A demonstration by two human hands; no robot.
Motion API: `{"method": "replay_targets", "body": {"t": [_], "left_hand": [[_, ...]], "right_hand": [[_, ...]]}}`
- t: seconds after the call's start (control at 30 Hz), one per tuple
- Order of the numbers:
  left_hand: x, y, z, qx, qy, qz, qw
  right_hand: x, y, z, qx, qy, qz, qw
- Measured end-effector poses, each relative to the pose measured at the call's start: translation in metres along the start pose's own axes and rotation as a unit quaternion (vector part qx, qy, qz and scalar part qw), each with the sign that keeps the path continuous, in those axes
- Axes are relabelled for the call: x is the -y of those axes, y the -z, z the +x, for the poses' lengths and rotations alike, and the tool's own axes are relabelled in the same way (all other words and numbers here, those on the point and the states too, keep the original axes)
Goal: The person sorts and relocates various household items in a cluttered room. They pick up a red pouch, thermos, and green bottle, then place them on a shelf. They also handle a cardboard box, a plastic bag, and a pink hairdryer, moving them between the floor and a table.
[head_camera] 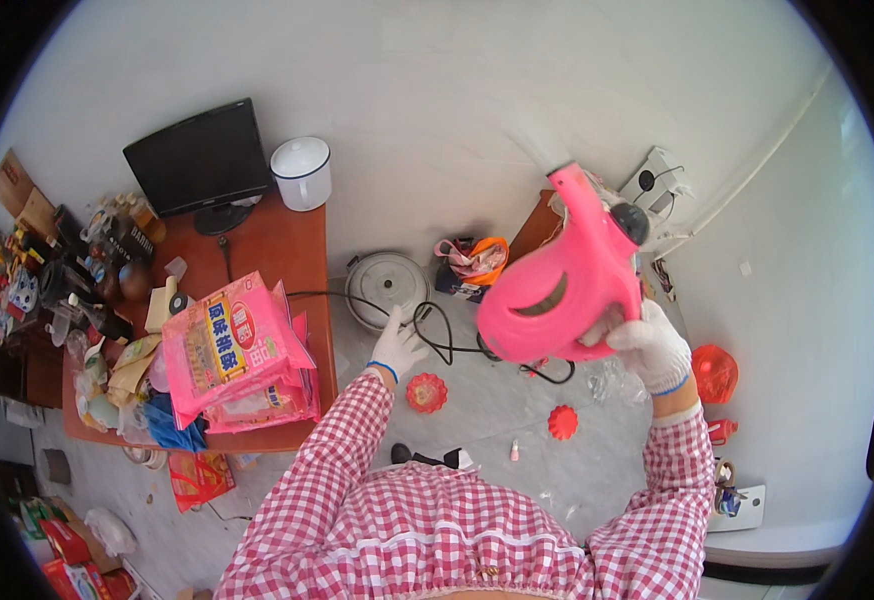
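Observation:
My right hand [651, 345], in a white knitted glove, grips the handle of a pink handheld steam cleaner [527, 300]. Its nozzle points up and left towards the wall, and a whitish blur like steam spreads from the tip. A black cap [630, 223] sits on its upper right side. From the cleaner's underside a black power cord [448, 347] runs left in loops to the desk. My left hand [399, 346], gloved too, has its fingers apart beside this cord; whether they touch it I cannot tell. Just beyond those fingers is a round lidded metal pot [388, 285] on the floor.
On the wooden desk [309, 244] at left are a monitor [197, 157], a white enamel mug [302, 176], pink food packages [234, 345] and crowded bottles [118, 232]. Red fluted dishes [427, 393] lie on the floor. A power socket box [658, 180] is on the wall.

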State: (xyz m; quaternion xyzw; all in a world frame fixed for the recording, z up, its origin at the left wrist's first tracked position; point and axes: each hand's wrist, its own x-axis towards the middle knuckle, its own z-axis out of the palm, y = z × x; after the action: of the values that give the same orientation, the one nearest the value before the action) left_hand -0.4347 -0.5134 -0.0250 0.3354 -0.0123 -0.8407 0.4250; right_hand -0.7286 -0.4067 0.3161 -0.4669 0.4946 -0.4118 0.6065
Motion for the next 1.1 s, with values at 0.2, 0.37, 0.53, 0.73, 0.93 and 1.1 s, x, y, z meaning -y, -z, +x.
{"method": "replay_targets", "body": {"t": [0.2,0.37,0.53,0.73,0.93,1.1], "left_hand": [[-0.003,0.02,0.038,0.032,-0.067,0.047,0.996],[-0.036,-0.001,0.052,-0.01,-0.129,-0.079,0.989],[-0.052,0.013,0.044,-0.155,-0.207,0.15,0.954],[-0.008,0.074,0.053,-0.5,-0.097,0.244,0.825],[-0.026,0.08,0.072,-0.459,-0.168,0.124,0.864],[-0.062,0.092,0.102,-0.245,-0.163,-0.064,0.954]], "right_hand": [[-0.001,-0.001,-0.049,-0.067,0.062,-0.028,0.995],[-0.004,0.017,-0.076,-0.082,0.082,0.003,0.993],[-0.021,0.053,-0.095,-0.086,0.102,-0.059,0.989],[-0.001,0.051,-0.14,-0.126,0.124,-0.038,0.984],[0.008,0.055,-0.189,-0.266,0.143,-0.045,0.952],[-0.002,0.078,-0.237,-0.305,0.159,-0.028,0.939]]}}
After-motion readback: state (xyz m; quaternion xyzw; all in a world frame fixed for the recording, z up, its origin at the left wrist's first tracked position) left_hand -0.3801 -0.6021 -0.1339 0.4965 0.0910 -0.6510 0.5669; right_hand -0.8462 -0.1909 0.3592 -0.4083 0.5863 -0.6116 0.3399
